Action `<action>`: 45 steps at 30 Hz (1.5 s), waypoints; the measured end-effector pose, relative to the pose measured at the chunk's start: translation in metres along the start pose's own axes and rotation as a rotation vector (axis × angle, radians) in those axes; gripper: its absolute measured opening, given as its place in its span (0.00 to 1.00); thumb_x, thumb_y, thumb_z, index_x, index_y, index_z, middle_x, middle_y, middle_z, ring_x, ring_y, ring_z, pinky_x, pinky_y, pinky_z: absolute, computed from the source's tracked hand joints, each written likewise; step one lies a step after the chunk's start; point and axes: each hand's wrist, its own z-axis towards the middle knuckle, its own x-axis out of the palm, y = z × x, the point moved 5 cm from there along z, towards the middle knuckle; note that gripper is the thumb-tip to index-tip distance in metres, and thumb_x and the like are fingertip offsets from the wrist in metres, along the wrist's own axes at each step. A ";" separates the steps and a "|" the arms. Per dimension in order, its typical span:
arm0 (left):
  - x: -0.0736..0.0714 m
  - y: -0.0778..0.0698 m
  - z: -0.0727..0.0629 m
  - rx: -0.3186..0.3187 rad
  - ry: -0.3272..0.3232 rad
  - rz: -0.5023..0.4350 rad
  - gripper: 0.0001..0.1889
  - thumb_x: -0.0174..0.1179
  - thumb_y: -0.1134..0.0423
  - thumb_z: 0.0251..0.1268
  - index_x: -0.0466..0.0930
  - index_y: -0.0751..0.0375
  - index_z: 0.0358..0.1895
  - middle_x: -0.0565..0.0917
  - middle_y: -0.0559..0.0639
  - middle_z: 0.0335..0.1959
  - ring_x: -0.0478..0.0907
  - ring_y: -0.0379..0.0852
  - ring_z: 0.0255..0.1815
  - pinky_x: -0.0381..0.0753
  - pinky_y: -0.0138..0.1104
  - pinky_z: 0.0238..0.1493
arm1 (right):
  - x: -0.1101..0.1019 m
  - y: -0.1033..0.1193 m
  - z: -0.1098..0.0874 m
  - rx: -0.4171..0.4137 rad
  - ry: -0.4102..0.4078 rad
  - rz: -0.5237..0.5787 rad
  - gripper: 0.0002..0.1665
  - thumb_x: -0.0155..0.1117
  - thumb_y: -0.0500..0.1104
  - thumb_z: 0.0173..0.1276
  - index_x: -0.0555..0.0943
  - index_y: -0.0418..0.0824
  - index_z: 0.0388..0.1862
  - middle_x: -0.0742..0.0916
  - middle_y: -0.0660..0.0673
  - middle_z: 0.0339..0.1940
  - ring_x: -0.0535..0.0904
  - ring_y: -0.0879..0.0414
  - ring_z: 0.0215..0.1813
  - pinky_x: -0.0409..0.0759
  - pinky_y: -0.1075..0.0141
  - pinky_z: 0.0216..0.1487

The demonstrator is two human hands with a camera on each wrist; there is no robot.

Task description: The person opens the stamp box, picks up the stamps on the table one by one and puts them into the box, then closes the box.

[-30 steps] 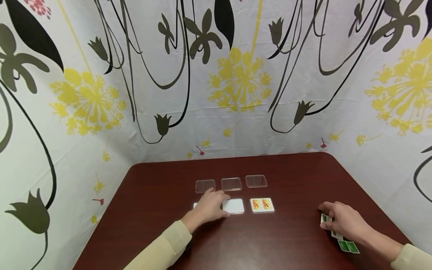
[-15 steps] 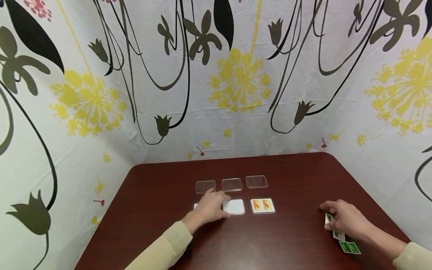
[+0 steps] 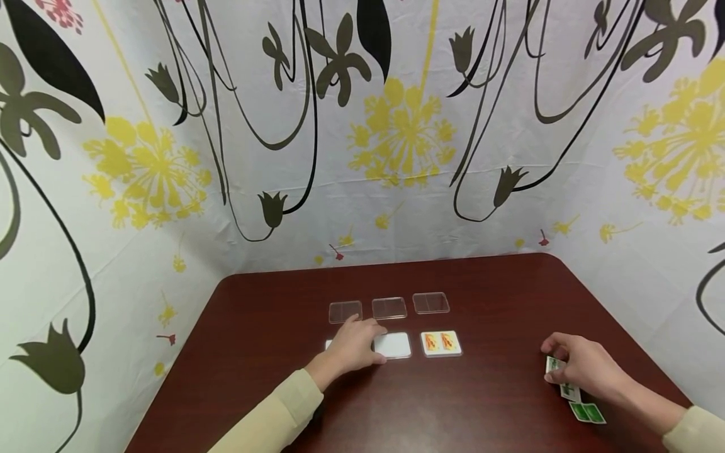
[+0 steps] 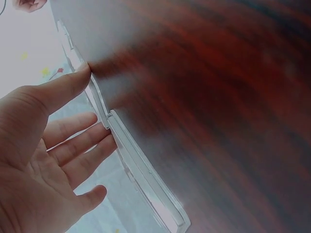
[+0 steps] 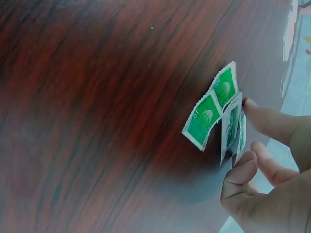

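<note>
In the head view my left hand (image 3: 352, 346) holds the left side of a flat clear plastic case (image 3: 392, 345) with a white insert, thumb at the near corner and a finger at the far one. Another white case lies mostly hidden under that hand. In the left wrist view the thumb touches the case's edge (image 4: 99, 102), the other fingers spread behind it. At the right, my right hand (image 3: 591, 368) pinches a small green perforated stamp (image 5: 241, 138) between thumb and fingers. Beside it are another green stamp (image 5: 230, 127) and a green stamp pair (image 5: 210, 109) flat on the table.
A third case (image 3: 441, 343), holding two orange-printed stamps, lies right of the middle one. Behind the row are three clear lids (image 3: 345, 311), (image 3: 389, 308), (image 3: 430, 302). The dark red wooden table (image 3: 481, 409) ends at a flower-printed cloth (image 3: 340, 157).
My right hand has shifted slightly right and away from me, its fingers drawing in at the stamps; the nearest stamp has shifted a little right. The left hand stays at the case.
</note>
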 end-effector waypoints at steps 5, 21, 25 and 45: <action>-0.001 0.000 -0.001 0.001 0.006 -0.009 0.29 0.74 0.45 0.56 0.84 0.51 0.60 0.84 0.43 0.54 0.78 0.41 0.58 0.60 0.52 0.72 | 0.003 0.002 -0.002 -0.005 0.021 0.027 0.28 0.84 0.45 0.48 0.78 0.42 0.43 0.81 0.47 0.33 0.75 0.54 0.30 0.72 0.60 0.29; -0.001 0.000 -0.001 0.003 0.000 -0.007 0.28 0.74 0.45 0.56 0.84 0.51 0.59 0.84 0.42 0.53 0.77 0.40 0.57 0.60 0.53 0.72 | 0.004 0.015 -0.007 -0.123 -0.068 -0.082 0.20 0.83 0.39 0.47 0.76 0.47 0.27 0.77 0.45 0.36 0.68 0.56 0.27 0.68 0.64 0.26; -0.001 0.000 0.000 0.000 0.004 -0.015 0.28 0.74 0.45 0.56 0.84 0.51 0.59 0.84 0.42 0.54 0.77 0.40 0.58 0.60 0.53 0.72 | 0.005 0.019 -0.010 -0.152 -0.112 -0.119 0.19 0.83 0.38 0.48 0.77 0.49 0.26 0.78 0.48 0.33 0.68 0.62 0.23 0.67 0.66 0.24; -0.003 0.001 -0.001 -0.008 0.010 -0.010 0.28 0.74 0.45 0.56 0.84 0.51 0.60 0.84 0.43 0.55 0.77 0.41 0.59 0.59 0.53 0.72 | 0.003 0.031 -0.010 -0.134 -0.110 -0.022 0.15 0.80 0.44 0.56 0.89 0.52 0.43 0.81 0.57 0.25 0.74 0.65 0.29 0.70 0.68 0.25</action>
